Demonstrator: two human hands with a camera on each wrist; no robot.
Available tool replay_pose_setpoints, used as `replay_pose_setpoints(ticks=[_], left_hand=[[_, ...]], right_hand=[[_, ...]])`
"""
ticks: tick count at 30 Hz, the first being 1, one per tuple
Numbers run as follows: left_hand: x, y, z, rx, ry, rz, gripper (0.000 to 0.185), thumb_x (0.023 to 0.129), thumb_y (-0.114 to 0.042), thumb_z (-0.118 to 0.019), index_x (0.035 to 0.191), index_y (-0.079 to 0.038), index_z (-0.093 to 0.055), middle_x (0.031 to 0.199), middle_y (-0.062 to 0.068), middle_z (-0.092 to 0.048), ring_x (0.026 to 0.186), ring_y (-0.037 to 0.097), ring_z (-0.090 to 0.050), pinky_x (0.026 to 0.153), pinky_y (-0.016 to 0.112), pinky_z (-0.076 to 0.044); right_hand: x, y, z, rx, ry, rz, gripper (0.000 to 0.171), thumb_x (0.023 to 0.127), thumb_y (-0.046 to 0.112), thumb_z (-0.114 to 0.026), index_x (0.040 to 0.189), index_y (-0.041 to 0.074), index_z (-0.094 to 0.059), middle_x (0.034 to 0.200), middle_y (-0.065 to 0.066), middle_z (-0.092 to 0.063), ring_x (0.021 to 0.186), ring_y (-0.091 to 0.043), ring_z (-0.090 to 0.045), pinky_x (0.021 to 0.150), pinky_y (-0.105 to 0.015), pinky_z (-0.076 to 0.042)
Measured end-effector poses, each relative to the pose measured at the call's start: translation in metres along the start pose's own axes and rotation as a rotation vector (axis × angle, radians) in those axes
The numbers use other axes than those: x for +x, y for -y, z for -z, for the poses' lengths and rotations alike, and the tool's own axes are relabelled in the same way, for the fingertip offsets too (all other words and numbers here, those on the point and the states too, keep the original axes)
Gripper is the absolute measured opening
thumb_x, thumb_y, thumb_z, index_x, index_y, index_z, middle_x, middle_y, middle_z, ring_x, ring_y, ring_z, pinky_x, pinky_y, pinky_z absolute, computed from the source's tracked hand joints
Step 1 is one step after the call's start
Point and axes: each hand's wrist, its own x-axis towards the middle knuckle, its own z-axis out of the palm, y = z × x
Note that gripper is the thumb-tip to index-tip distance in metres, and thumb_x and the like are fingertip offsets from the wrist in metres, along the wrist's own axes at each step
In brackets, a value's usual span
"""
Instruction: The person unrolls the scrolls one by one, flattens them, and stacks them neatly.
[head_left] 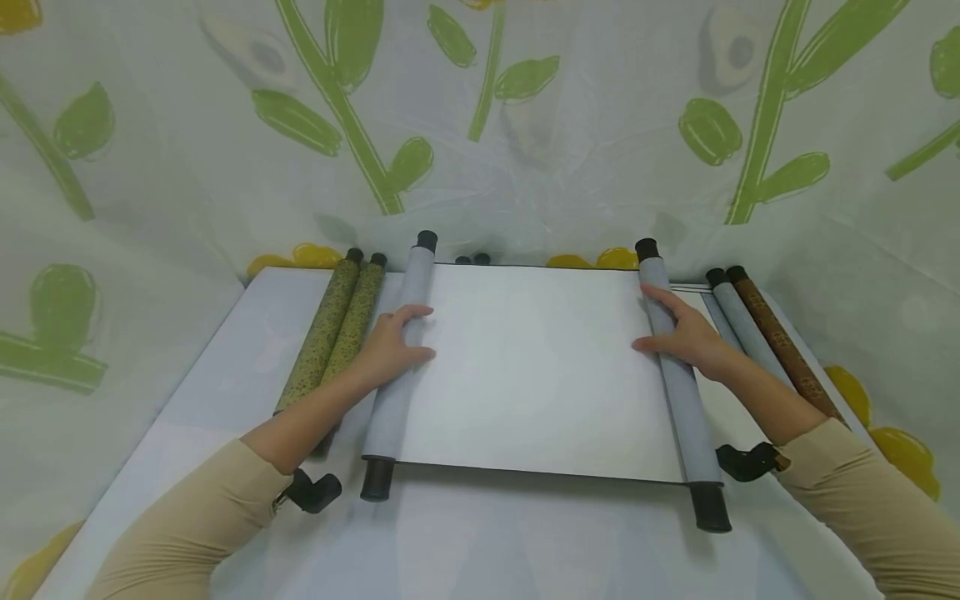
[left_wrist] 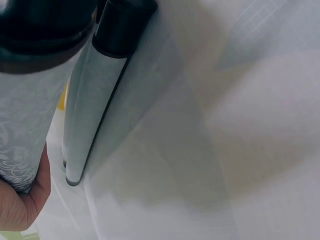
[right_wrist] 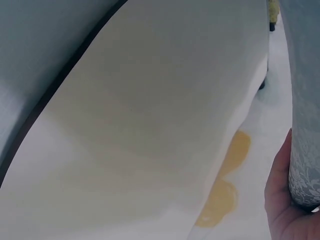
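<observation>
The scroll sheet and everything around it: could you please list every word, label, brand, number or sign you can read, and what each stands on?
None can be read. The unrolled sheet is plain white, and the grey rolls at its ends show no lettering. The green rolls and brown roll bear markings too small to make out. The backdrop shows plant drawings only.
</observation>
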Motion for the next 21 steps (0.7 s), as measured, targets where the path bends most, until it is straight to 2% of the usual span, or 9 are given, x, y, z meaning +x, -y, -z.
replay_pose_setpoints(ticks=[3,10,21], left_hand=[[0.002,0.001,0.001,-0.006,-0.001,0.002,0.064,0.08,-0.01,-0.068,0.139,-0.014,-0.044,0.133,0.028,-0.037,0.12,0.041,-0.04,0.097,0.057,-0.036],[0.004,0.0,0.002,0.006,0.0,0.001,0.064,0.079,-0.003,-0.058,0.14,-0.014,-0.042,0.132,0.027,-0.037,0.115,0.04,-0.042,0.093,0.056,-0.039],[0.001,0.005,0.006,0.032,-0.019,-0.029,0.056,0.088,-0.004,-0.05,0.143,-0.01,-0.04,0.136,0.03,-0.035,0.118,0.041,-0.041,0.095,0.055,-0.039]], right_hand=[[0.0,-0.001,0.001,0.003,-0.001,0.007,0.095,0.081,0.014,-0.074,0.153,0.016,-0.011,0.156,-0.025,-0.004,0.138,-0.049,-0.01,0.102,-0.069,-0.019],[0.0,0.0,0.003,0.011,0.005,0.007,0.092,0.084,0.012,-0.071,0.153,0.015,-0.01,0.155,-0.027,-0.003,0.138,-0.05,-0.01,0.102,-0.069,-0.02],[-0.003,-0.011,0.013,-0.005,0.065,0.037,0.073,0.093,0.006,-0.055,0.152,0.008,-0.012,0.155,-0.028,0.001,0.14,-0.049,0.0,0.104,-0.069,-0.014]])
